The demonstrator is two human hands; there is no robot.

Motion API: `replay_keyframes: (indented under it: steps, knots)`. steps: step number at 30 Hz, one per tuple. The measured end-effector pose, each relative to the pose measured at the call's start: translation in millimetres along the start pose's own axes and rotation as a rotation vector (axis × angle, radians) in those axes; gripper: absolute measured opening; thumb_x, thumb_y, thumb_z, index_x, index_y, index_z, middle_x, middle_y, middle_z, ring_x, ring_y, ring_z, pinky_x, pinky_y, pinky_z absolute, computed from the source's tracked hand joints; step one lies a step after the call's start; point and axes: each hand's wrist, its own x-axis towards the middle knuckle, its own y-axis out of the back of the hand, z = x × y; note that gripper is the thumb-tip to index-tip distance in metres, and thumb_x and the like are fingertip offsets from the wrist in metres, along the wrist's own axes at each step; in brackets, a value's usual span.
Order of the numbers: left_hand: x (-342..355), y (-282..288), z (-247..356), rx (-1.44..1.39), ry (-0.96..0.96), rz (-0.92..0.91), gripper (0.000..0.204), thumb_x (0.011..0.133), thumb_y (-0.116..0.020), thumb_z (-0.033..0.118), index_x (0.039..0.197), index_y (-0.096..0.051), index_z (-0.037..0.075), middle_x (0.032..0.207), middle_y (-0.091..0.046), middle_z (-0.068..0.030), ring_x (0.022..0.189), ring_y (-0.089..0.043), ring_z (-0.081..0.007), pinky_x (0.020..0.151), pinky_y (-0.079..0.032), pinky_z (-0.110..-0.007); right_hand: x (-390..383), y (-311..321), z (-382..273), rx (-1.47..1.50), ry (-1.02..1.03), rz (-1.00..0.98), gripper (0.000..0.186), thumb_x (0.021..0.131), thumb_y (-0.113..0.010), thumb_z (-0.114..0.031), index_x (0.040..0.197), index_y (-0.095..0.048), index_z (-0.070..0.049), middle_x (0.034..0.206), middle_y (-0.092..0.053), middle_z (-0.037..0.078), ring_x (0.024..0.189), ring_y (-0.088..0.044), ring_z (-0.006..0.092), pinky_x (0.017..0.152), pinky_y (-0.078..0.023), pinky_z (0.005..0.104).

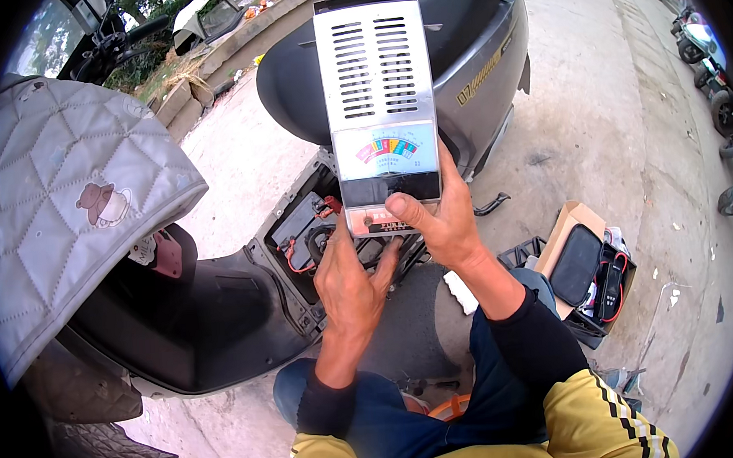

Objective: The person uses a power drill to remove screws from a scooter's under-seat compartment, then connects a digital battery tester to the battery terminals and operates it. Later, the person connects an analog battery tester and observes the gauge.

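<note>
A silver battery load tester with vent slots and a coloured dial gauge is held upright in front of the scooter. My right hand grips its lower right side, the thumb lying across the front under the dial. At the bottom edge, my left hand supports the lower left corner, with some fingertips hidden behind the tester. Just beyond my left hand lies the scooter's open battery compartment. A red clamp, a battery and red and black cables show inside it.
The scooter's black seat rises behind the tester. A quilted grey cover drapes over the front at left. On the ground at right, a crate holds a cardboard box, a black case and red-leaded gear. Parked scooters line the far right.
</note>
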Motion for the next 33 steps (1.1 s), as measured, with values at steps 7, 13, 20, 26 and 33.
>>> replay_keyframes:
  steps: [7, 13, 20, 26, 33]
  knots:
    - [-1.2, -0.6, -1.0, -0.01, 0.006, -0.005, 0.076, 0.079, -0.091, 0.015, 0.138, -0.053, -0.015, 0.109, -0.072, -0.0283, 0.094, -0.074, -0.0404, 0.08, -0.06, -0.043, 0.2, 0.9, 0.0, -0.031, -0.022, -0.007, 0.09, 0.083, -0.092, -0.036, 0.144, -0.042, 0.008, 0.128, -0.065, 0.017, 0.119, -0.063, 0.0209, 0.104, -0.049, 0.0339]
    - [-2.2, -1.2, -1.8, -0.007, 0.006, -0.004, 0.078, 0.079, -0.091, 0.015, 0.14, -0.052, -0.014, 0.108, -0.072, -0.0283, 0.093, -0.074, -0.0405, 0.078, -0.06, -0.043, -1.4, 0.9, 0.5, -0.019, -0.06, -0.008, 0.094, 0.079, -0.095, -0.033, 0.146, -0.042, 0.007, 0.129, -0.065, 0.017, 0.12, -0.064, 0.0213, 0.103, -0.051, 0.034]
    - [-3.3, -0.6, -3.1, -0.008, 0.009, -0.011, 0.078, 0.08, -0.09, 0.015, 0.141, -0.051, -0.014, 0.109, -0.072, -0.0281, 0.094, -0.074, -0.0404, 0.08, -0.06, -0.043, -2.3, 1.3, -2.4, -0.049, -0.092, -0.015, 0.099, 0.076, -0.097, -0.034, 0.147, -0.041, 0.008, 0.129, -0.066, 0.017, 0.12, -0.065, 0.0211, 0.103, -0.052, 0.0343]
    - [-5.7, -0.4, -3.3, 0.002, 0.024, -0.02, 0.079, 0.078, -0.091, 0.015, 0.141, -0.052, -0.013, 0.112, -0.071, -0.0278, 0.096, -0.074, -0.0406, 0.082, -0.06, -0.043, -4.2, 2.8, 2.5, -0.064, -0.104, -0.01, 0.106, 0.075, -0.098, -0.032, 0.15, -0.036, 0.01, 0.132, -0.064, 0.02, 0.122, -0.065, 0.0228, 0.104, -0.053, 0.0336]
    - [-0.5, 2.8, 4.7, -0.013, 0.065, -0.045, 0.088, 0.071, -0.096, 0.023, 0.141, -0.052, -0.008, 0.126, -0.068, -0.0254, 0.11, -0.071, -0.0409, 0.09, -0.058, -0.044, -4.4, -0.8, -12.0, 0.111, -0.179, -0.002, 0.102, 0.081, -0.093, -0.016, 0.154, -0.028, 0.01, 0.134, -0.061, 0.019, 0.123, -0.065, 0.0235, 0.102, -0.057, 0.035]
